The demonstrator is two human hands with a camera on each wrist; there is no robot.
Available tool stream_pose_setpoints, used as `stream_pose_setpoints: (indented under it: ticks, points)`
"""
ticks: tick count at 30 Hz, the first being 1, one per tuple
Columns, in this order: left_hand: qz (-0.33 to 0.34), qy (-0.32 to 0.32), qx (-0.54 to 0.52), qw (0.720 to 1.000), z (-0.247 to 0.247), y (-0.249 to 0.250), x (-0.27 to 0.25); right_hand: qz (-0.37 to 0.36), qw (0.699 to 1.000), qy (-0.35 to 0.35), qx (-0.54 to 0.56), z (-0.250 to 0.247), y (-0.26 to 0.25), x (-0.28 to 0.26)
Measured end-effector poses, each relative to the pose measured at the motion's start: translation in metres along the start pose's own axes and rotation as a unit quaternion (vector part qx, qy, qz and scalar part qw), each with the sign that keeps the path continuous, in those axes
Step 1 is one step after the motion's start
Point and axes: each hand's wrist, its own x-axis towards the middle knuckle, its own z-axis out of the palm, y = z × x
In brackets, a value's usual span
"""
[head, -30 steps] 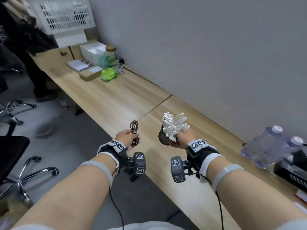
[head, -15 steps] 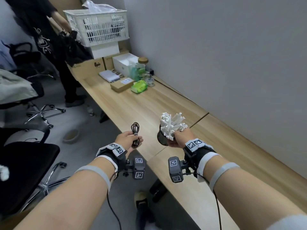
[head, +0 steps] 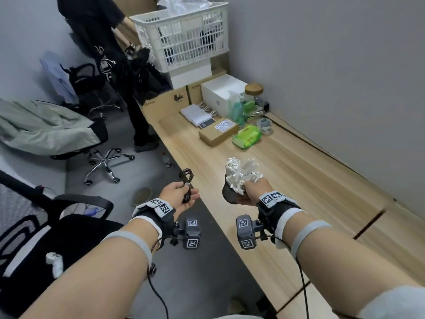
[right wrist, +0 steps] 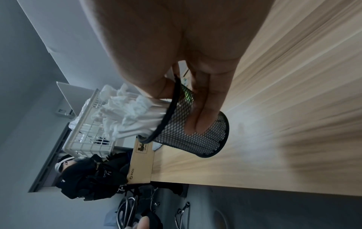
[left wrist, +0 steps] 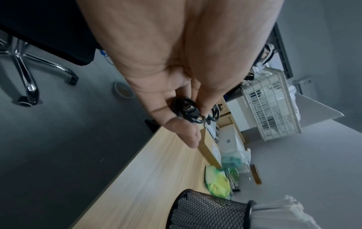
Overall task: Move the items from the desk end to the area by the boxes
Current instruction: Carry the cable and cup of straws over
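Observation:
My left hand (head: 181, 194) pinches a coiled black cable (head: 187, 185) between thumb and fingers, held above the floor just off the desk's near edge; the left wrist view shows the cable (left wrist: 186, 110) bunched at my fingertips. My right hand (head: 250, 192) grips a black mesh cup (head: 230, 192) stuffed with white zip ties (head: 240, 173), carried in the air over the wooden desk (head: 299, 180). In the right wrist view my fingers wrap the mesh cup (right wrist: 195, 133), thumb at its rim. The cardboard boxes (head: 170, 102) stand at the desk's far end.
By the boxes lie a flat brown carton (head: 218, 132), a green tissue pack (head: 247, 137), a white box (head: 220, 93), a jar (head: 253, 93) and a white basket (head: 184, 35). A person in black (head: 101, 42) stands there. Office chairs (head: 69, 134) fill the left.
The view has advanced along the desk: the boxes and basket are much nearer, and the water bottles at the right have left the view. Both hands keep their hold.

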Motion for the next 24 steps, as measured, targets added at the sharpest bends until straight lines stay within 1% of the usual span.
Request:
stream_pose_setpoints:
  ticks: [1,3,6,11,13,16,18,20,22,24]
  points:
    - [-0.005,0.001,0.0,1.0,-0.005,0.006,0.012,0.006,1.0,-0.006,-0.014,0.009,-0.009,0.006]
    - [-0.014,0.001,-0.003,1.0,-0.013,0.015,0.039,0.028,1.0,-0.003,0.01,0.025,-0.027,0.017]
    - [-0.032,-0.01,0.0,0.999,-0.02,0.025,0.084,0.064,0.998,0.003,0.028,0.048,-0.037,0.049]
    - [-0.085,-0.067,0.014,0.994,-0.022,0.041,0.167,0.084,0.995,0.048,0.008,0.076,-0.038,0.116]
    - [-0.099,-0.094,0.031,0.99,-0.02,0.049,0.198,0.096,0.992,0.078,-0.014,0.082,-0.047,0.132]
    - [-0.127,-0.143,0.044,0.981,-0.013,0.064,0.237,0.132,0.985,0.114,0.007,0.084,-0.05,0.156]
    - [-0.142,-0.166,0.072,0.973,-0.005,0.076,0.261,0.137,0.979,0.148,0.017,0.081,-0.046,0.171]
    - [-0.147,-0.178,0.128,0.965,0.006,0.083,0.281,0.146,0.97,0.185,0.049,0.081,-0.05,0.172]
    - [-0.137,-0.181,0.185,0.956,0.022,0.086,0.296,0.178,0.957,0.208,0.099,0.079,-0.048,0.175]
    - [-0.131,-0.202,0.21,0.948,0.043,0.085,0.308,0.185,0.946,0.23,0.135,0.074,-0.045,0.178]
